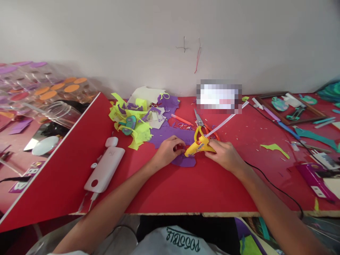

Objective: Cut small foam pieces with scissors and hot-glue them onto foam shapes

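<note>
My right hand (225, 154) grips a yellow glue gun (198, 144), its nozzle pointing left and down at a purple foam piece (186, 161) on the red table (186, 187). A white glue stick (225, 122) juts from the gun's back. My left hand (170, 150) has its fingers curled, pinching the purple piece right beside the nozzle. Orange-handled scissors (202, 125) lie just behind the gun. More purple foam sheet (170, 136) spreads behind my left hand.
A heap of yellow-green and purple scraps (132, 120) sits at the back left. A white power bank (105, 168) and earbud case (111, 141) lie left. The gun's black cord (276, 187) runs right. A wooden frame (290, 108), teal cut-outs and a purple tool (313, 179) lie right.
</note>
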`<state>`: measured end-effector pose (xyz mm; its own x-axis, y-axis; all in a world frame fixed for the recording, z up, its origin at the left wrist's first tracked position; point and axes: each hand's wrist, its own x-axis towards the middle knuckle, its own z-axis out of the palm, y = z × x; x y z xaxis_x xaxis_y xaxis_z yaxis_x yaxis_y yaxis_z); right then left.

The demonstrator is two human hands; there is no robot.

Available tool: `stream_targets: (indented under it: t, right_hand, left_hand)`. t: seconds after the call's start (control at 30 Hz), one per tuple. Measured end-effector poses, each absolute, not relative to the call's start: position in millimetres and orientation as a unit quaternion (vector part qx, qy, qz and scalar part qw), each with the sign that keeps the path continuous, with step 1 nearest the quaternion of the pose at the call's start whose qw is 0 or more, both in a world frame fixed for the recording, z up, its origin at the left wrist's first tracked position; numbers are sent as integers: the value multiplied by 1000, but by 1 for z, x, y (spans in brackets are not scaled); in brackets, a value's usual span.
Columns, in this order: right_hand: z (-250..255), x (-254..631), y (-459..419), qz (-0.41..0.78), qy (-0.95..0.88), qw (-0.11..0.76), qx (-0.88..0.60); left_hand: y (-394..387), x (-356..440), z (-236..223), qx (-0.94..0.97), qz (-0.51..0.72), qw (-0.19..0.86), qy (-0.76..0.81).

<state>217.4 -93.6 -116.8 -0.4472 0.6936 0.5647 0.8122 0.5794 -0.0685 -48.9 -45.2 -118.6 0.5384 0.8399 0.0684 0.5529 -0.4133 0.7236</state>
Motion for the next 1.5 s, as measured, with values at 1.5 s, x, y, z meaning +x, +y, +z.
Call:
stream_targets:
  t: [1.5]
  right_hand:
    - [-122, 214, -92, -108, -829, 286, -468]
  left_hand:
    - [-40, -66, -105, 828, 242, 362, 353]
